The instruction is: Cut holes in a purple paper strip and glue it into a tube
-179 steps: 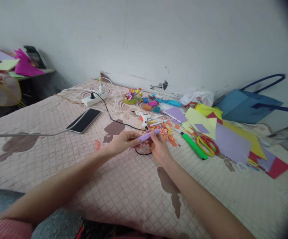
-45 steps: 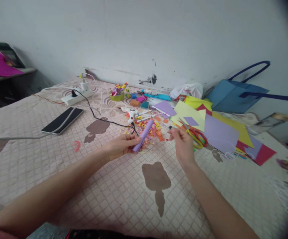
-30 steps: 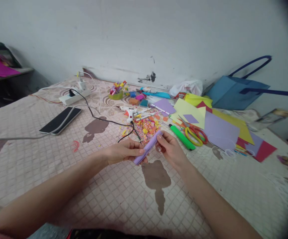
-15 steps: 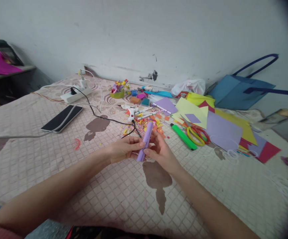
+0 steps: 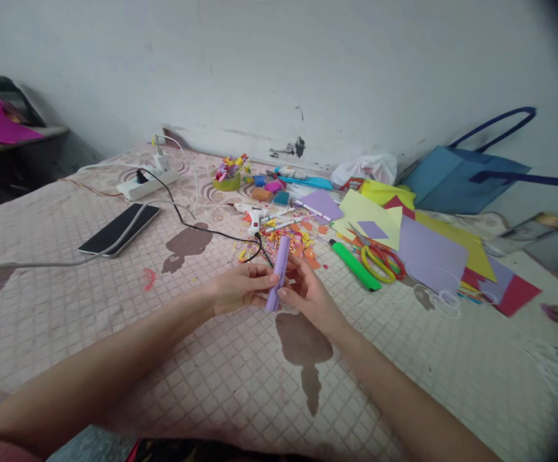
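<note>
A rolled tube of purple paper (image 5: 279, 272) stands nearly upright between both hands, just above the patterned bed cover (image 5: 90, 301). My left hand (image 5: 237, 295) pinches its lower half from the left, fingers closed on it. From the right, my right hand (image 5: 307, 292) grips the same tube with thumb and fingers. Behind the hands lie coloured paper scraps (image 5: 291, 240) and a white glue gun (image 5: 254, 216) with a black cord.
A green marker (image 5: 356, 274) and orange-yellow scissors (image 5: 379, 262) lie right of the hands, beside sheets of coloured paper (image 5: 427, 253). A phone (image 5: 119, 229) and power strip (image 5: 146, 185) sit left. A blue bag (image 5: 471, 186) leans on the wall.
My right hand went out to the right, came back and took hold of the purple tube. The tube has turned from slanted to nearly upright.
</note>
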The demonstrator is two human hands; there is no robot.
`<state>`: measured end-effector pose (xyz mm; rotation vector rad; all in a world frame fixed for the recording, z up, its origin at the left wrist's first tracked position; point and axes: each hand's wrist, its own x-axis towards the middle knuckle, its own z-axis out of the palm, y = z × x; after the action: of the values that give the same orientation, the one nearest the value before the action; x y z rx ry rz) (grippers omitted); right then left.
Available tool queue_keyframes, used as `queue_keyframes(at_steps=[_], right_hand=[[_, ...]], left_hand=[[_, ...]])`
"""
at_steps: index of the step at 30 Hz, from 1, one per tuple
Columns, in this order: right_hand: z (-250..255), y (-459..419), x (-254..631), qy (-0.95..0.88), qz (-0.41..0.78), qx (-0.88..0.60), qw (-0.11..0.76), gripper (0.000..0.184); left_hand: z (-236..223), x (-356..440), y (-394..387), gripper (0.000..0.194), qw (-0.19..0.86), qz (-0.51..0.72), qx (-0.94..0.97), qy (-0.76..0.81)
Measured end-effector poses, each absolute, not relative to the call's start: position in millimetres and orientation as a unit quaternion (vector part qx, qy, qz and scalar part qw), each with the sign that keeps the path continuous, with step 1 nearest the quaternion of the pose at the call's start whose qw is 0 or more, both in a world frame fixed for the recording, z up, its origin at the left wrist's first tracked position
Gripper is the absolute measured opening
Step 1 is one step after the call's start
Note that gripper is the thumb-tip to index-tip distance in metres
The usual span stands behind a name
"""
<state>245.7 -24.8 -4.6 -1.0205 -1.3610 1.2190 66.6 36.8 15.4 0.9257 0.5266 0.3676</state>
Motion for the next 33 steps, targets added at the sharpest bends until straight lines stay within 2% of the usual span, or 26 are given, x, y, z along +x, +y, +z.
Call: queue_keyframes(at_steps=[5,12,26,30,33], right_hand=[[-5.9,-23.3,245.0,-0.509,0.543,-0.412,0.526,0.039],[-6.3,-24.1,244.3,-0.515,0.528,-0.421,0.529,0.031],[-12.6,-24.4,244.0,-0.585,0.544,-0.37,0.473,0.059],[-13.3,-26.1,244.3,-0.624,0.483,-0.393,0.472,0.06],[-9.6,-29.1,243.8,-0.673,0.379,-0.428,0.47,0.068]], left_hand=[[20.2,66.6,34.8,0.035,0.849,0.152,0.45,0.233],[19.0,67.3,31.6,0.03,0.845,0.146,0.461,0.229],[21.1,66.1,37.9,0.036,0.842,0.176,0.441,0.256],[22.1,65.4,38.6,0.037,0.841,0.192,0.433,0.259],[21.7,65.4,39.5,0.037,0.838,0.219,0.423,0.265]])
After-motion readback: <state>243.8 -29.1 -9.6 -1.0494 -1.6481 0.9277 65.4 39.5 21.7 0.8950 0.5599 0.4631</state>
